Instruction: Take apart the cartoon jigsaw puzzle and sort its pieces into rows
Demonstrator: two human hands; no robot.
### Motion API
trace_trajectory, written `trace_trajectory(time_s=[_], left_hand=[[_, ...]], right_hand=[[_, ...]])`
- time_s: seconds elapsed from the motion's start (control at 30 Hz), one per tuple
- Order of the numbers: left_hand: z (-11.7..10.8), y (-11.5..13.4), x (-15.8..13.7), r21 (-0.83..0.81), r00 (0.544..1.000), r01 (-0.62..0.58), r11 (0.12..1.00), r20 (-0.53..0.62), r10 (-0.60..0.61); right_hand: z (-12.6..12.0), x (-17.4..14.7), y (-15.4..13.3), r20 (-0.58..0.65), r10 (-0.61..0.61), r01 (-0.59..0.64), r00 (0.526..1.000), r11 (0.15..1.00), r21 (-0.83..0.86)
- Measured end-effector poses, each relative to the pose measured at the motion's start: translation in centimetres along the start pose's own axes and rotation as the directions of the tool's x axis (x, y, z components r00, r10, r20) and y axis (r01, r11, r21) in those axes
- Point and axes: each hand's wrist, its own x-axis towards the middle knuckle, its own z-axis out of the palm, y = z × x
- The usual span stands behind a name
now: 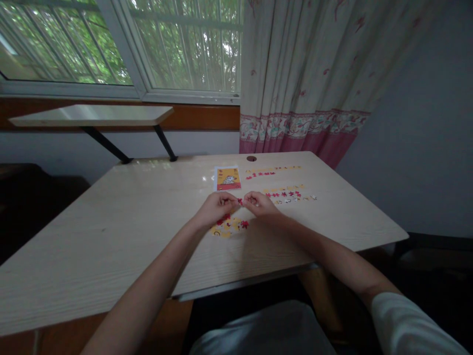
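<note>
Between my two hands, just above the desk, is a small red jigsaw puzzle piece [240, 201]. My left hand [218, 207] pinches it from the left with thumb and forefinger. From the other side the fingertips of my right hand [260, 203] close on the same piece. Nearer to me lies a loose pile of yellow, red and white puzzle pieces [228, 227]. Beyond the hands rests a picture card [228, 179] showing a white animal on yellow and red. Rows of red pieces [284, 194] and yellow pieces [286, 189] lie to the right, partly hidden by my right hand.
The pale wooden desk [140, 212] has a cable hole [252, 159] near its back edge. A raised shelf [96, 116] on black legs stands at the back left. Behind are a window [185, 49] and a floral curtain [291, 74]; a wall is on the right.
</note>
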Motion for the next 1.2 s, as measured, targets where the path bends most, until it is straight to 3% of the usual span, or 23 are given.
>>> trace_trajectory(time_s=[0.1, 0.33, 0.53, 0.67, 0.83, 1.03, 1.2], left_hand=[[0.2, 0.2, 0.2, -0.028, 0.997, -0.05, 0.998, -0.063, 0.048], [0.4, 0.4, 0.4, -0.085, 0.995, -0.019, 0.996, -0.096, 0.011], [0.5, 0.3, 0.4, -0.097, 0.999, -0.024, 0.995, -0.046, 0.019], [0.5, 0.1, 0.4, -0.053, 0.998, -0.049, 0.997, -0.047, 0.046], [0.0, -0.3, 0.4, 0.187, 0.99, -0.048, 0.981, -0.122, 0.071], [-0.9, -1.0, 0.4, 0.496, 0.983, -0.106, 0.862, -0.077, 0.165], [-1.6, -0.9, 0.2, 0.634, 0.972, -0.156, 0.758, -0.036, 0.231]], right_hand=[[-0.1, -0.1, 0.0, -0.021, -0.022, 0.023, 1.0, 0.999, 0.024], [-1.2, 0.0, 0.0, -0.135, -0.356, 0.325, 0.925, 0.922, -0.209], [-1.2, -0.1, 0.4, -0.103, -0.473, 0.426, 0.875, 0.852, -0.304], [-1.5, -0.1, 0.4, -0.101, -0.478, 0.42, 0.872, 0.839, -0.347], [-3.5, 0.3, 0.1, -0.282, -0.456, 0.352, 0.844, 0.868, -0.35], [-5.7, 0.6, 0.2, -0.448, -0.488, 0.383, 0.749, 0.871, -0.309], [-5.7, 0.5, 0.3, -0.448, -0.461, 0.359, 0.766, 0.885, -0.297]])
